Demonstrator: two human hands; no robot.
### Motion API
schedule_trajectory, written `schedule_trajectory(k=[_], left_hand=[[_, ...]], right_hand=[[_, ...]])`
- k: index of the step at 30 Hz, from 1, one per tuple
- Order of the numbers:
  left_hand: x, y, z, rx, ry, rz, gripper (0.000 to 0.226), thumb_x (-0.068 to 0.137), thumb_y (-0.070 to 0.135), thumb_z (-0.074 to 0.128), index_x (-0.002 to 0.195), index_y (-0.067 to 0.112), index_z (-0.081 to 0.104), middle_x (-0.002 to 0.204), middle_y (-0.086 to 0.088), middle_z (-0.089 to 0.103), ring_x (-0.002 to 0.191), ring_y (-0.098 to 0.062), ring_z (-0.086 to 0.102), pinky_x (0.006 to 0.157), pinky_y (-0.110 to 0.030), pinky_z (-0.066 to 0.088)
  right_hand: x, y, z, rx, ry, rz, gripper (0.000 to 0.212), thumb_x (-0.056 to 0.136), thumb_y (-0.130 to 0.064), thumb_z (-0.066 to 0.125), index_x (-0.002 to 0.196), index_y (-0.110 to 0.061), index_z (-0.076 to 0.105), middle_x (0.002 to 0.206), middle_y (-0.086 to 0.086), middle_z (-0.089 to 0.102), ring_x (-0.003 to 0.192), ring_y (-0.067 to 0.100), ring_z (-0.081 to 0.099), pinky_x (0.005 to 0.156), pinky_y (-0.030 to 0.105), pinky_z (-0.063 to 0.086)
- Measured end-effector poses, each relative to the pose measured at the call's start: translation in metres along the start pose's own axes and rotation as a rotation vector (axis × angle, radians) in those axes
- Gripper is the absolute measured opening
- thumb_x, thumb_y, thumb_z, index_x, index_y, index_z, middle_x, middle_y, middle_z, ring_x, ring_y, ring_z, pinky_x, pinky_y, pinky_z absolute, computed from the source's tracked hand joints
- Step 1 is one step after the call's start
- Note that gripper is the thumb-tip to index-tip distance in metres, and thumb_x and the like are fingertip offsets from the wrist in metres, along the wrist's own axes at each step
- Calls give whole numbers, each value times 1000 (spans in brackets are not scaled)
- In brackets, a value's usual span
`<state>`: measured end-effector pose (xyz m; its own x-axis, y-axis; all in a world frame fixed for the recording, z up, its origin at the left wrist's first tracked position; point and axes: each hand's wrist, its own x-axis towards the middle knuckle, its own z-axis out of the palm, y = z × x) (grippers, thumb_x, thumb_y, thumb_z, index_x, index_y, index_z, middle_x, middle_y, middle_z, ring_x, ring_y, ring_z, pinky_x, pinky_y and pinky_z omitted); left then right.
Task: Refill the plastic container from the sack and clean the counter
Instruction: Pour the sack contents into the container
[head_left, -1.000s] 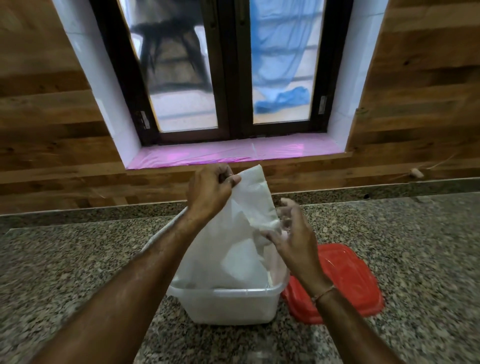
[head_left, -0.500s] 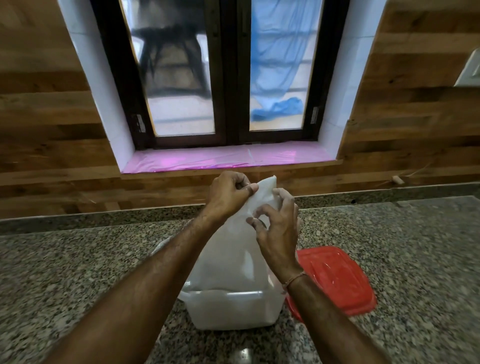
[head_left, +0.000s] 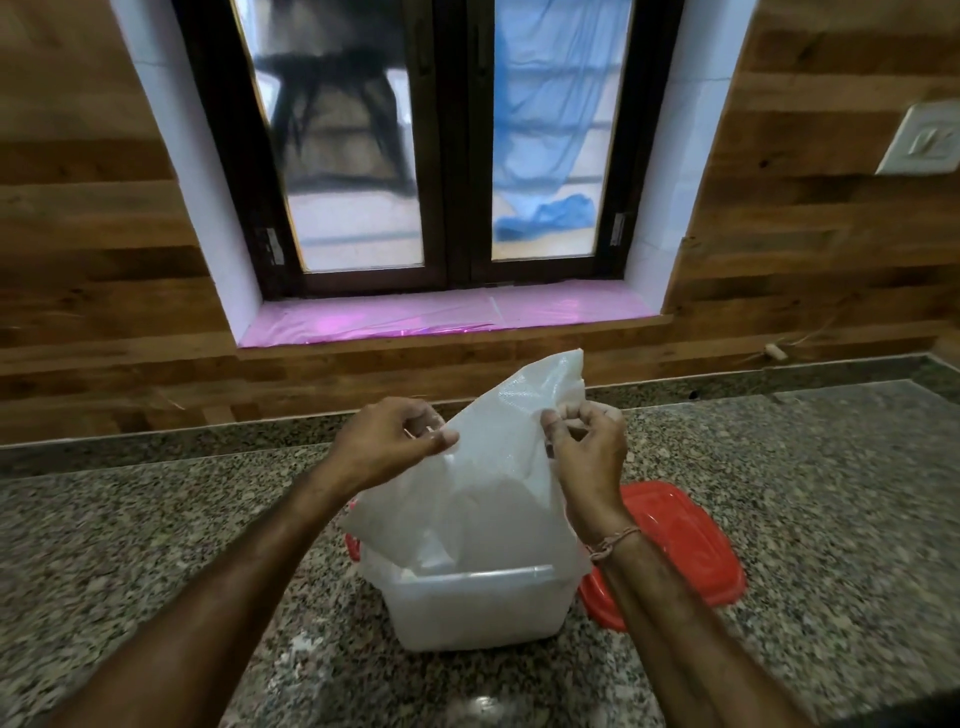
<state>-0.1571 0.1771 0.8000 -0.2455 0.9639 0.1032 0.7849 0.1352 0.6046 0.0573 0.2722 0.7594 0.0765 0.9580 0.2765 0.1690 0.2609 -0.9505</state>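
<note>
Sack (head_left: 498, 483) first: it is white and thin, and it stands up out of the plastic container (head_left: 478, 610) right below our hands. Our left hand (head_left: 392, 441) pinches the sack's left top edge, fingers closed on it. Our right hand (head_left: 587, 452) pinches the right edge, just under the top corner. A second ago our right hand was lower and partly open. Half a second ago both hands met close together at the top. Now they have pulled apart, so the sack is spread wide. We think this means we are shaking the last bits down into the container. The red lid (head_left: 680, 545) lies under our right wrist, on the counter (head_left: 156, 545). Wiping is not started.
</note>
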Motion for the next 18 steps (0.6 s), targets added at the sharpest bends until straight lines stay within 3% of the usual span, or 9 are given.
schedule_trajectory(k=[3,6,9,11,13,15,17,18], left_hand=[[-8,-12,1,-141,-26,-17,41,73,69,72,91,31,75,88,12,75,83,-10,71,75,-40,62],[-14,-20,0,-127,-47,-4,18,79,40,85,87,28,75,83,16,73,77,-2,67,71,-31,58],[-17,-35,1,-54,26,7,23,78,22,87,64,27,69,65,18,68,64,3,60,66,-27,50],[-17,-40,-1,-38,96,17,16,80,19,84,69,23,73,70,13,71,70,-3,65,69,-30,53],[-17,-34,-5,-6,172,54,9,83,13,82,79,19,77,78,10,75,78,-8,70,74,-32,57],[-14,-19,-8,53,215,157,18,81,0,77,81,18,77,79,10,75,79,-7,71,75,-32,59],[-10,-1,-6,187,221,251,27,79,-8,73,80,19,76,80,10,73,76,-6,68,72,-31,59],[-7,7,-5,240,225,279,29,80,-8,72,80,21,75,81,10,71,76,-7,66,70,-31,58]], right_hand=[[-7,8,15,107,16,118,16,87,-25,77,74,-18,70,106,11,67,83,23,71,81,45,63],[-11,8,23,252,10,266,15,92,-15,73,78,-11,70,82,10,72,75,25,67,76,42,58],[-11,5,22,345,-44,343,17,95,-11,70,91,5,68,82,13,71,76,24,65,74,39,57],[-11,3,12,334,-134,353,13,97,-7,67,97,5,67,91,16,71,78,22,68,68,32,60],[-6,2,0,131,-128,193,6,97,-7,66,100,-3,69,111,16,67,83,20,68,63,26,61],[0,-8,-9,-192,-59,-204,20,93,-13,72,113,-16,71,131,7,55,106,17,62,81,32,59],[8,-27,-6,-395,-203,-585,38,86,-26,79,123,-30,71,138,-4,55,126,14,51,102,37,44],[11,-38,-2,-488,-345,-659,38,84,-34,80,121,-36,71,136,-10,59,128,12,49,105,40,38]])
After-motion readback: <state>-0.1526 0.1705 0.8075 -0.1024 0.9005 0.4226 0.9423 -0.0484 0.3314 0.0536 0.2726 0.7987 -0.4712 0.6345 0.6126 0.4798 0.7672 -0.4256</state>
